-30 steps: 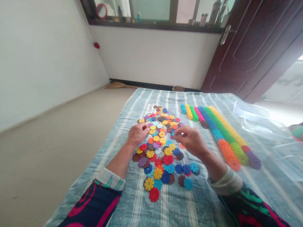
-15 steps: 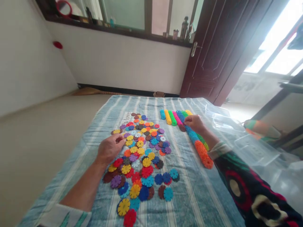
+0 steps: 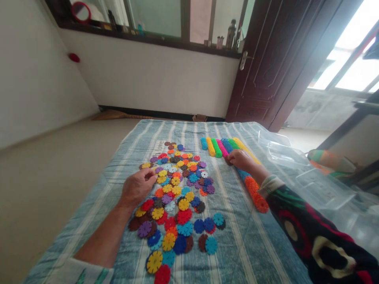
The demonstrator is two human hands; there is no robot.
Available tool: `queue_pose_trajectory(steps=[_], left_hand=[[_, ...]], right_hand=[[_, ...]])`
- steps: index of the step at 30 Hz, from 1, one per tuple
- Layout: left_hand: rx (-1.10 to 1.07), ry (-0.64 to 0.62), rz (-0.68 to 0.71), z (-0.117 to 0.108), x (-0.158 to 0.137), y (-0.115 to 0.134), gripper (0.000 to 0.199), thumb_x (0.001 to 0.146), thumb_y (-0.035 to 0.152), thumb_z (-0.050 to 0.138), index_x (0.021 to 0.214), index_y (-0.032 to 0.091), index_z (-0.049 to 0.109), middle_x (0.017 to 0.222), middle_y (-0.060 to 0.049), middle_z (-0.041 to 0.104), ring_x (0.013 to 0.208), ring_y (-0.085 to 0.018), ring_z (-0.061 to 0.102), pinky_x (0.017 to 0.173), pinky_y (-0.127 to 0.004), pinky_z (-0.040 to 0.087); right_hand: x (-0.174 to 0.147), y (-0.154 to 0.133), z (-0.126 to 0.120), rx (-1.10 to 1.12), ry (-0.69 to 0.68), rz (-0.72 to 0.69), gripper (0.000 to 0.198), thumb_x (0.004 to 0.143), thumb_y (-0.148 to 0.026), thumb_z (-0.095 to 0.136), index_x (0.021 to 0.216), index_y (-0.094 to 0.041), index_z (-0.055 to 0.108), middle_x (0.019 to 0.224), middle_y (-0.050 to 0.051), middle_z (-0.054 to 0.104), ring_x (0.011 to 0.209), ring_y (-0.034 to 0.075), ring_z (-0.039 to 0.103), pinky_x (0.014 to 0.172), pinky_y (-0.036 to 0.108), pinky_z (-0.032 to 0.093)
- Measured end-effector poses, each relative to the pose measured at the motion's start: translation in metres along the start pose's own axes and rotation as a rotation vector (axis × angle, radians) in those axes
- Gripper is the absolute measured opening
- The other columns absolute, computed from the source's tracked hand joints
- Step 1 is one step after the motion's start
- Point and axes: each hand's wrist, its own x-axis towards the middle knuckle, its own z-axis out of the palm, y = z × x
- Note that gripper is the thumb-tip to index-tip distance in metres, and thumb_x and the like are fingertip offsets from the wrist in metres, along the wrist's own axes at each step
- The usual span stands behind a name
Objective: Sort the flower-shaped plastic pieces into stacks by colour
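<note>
Many round, notched plastic discs [image 3: 183,204] in mixed colours lie loose across the cloth in the middle. At their left edge is my left hand [image 3: 138,186], thumb and forefinger pinched together; whatever it holds is hidden. To the right, discs of one colour stand packed in long rows: light blue, yellow, green, pink [image 3: 222,147], blue and an orange section [image 3: 256,194]. My right hand [image 3: 243,159] reaches over these rows, its fingertips closed on a brown disc [image 3: 229,159] at the near end of the pink row. The hand and forearm cover part of the rows.
A striped blue cloth [image 3: 225,260] covers the table. Clear plastic boxes [image 3: 324,188] stand along its right side. A printed white patch [image 3: 158,148] shows beyond the loose discs. A brown door [image 3: 266,59] and a window ledge [image 3: 148,39] are behind.
My right hand has shifted slightly left and nearer, down to the brown end of the pink row. My left hand stays at the edge of the loose discs.
</note>
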Motion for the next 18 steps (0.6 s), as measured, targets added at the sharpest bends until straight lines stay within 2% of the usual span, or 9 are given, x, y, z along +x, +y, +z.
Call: queue_pose_trajectory(steps=[6, 10, 15, 16, 18], left_hand=[[0.011, -0.002, -0.006, 0.002, -0.002, 0.002, 0.022, 0.073, 0.042, 0.051, 0.072, 0.022, 0.06, 0.071, -0.001, 0.068, 0.068, -0.019, 0.063, 0.066, -0.026, 0.044], [0.008, -0.003, -0.013, 0.005, -0.003, 0.004, 0.022, 0.073, 0.042, 0.05, 0.072, 0.022, 0.06, 0.073, -0.002, 0.069, 0.07, -0.018, 0.064, 0.068, -0.026, 0.044], [0.007, 0.004, 0.003, 0.008, -0.004, 0.003, 0.023, 0.074, 0.041, 0.05, 0.073, 0.021, 0.061, 0.073, -0.002, 0.069, 0.071, -0.018, 0.064, 0.07, -0.026, 0.045], [0.009, 0.008, 0.012, 0.008, -0.004, 0.003, 0.023, 0.075, 0.04, 0.05, 0.074, 0.021, 0.062, 0.074, -0.003, 0.069, 0.071, -0.018, 0.064, 0.07, -0.026, 0.045], [0.014, 0.012, 0.023, 0.009, -0.005, 0.002, 0.023, 0.075, 0.04, 0.05, 0.075, 0.02, 0.063, 0.075, -0.003, 0.07, 0.071, -0.018, 0.064, 0.071, -0.026, 0.046]], right_hand=[[-0.01, -0.012, -0.005, -0.057, 0.066, 0.021, 0.019, 0.084, -0.014, 0.059, 0.075, -0.018, 0.074, 0.082, 0.009, 0.066, 0.073, 0.021, 0.058, 0.065, 0.03, 0.039], [-0.028, -0.038, -0.007, -0.04, 0.068, -0.021, 0.02, 0.087, -0.013, 0.056, 0.081, -0.018, 0.074, 0.086, 0.009, 0.067, 0.079, 0.022, 0.061, 0.066, 0.031, 0.038], [-0.074, -0.103, 0.002, 0.058, -0.065, -0.226, 0.013, 0.089, -0.018, 0.061, 0.081, -0.02, 0.072, 0.08, 0.003, 0.066, 0.072, 0.015, 0.06, 0.065, 0.027, 0.037], [-0.085, -0.117, 0.004, 0.087, -0.1, -0.288, 0.015, 0.09, -0.018, 0.061, 0.08, -0.02, 0.071, 0.08, 0.002, 0.065, 0.072, 0.014, 0.059, 0.064, 0.026, 0.037], [-0.106, -0.142, 0.005, 0.181, -0.183, -0.494, 0.016, 0.092, -0.016, 0.059, 0.079, -0.019, 0.069, 0.081, 0.002, 0.063, 0.074, 0.014, 0.057, 0.064, 0.027, 0.037]])
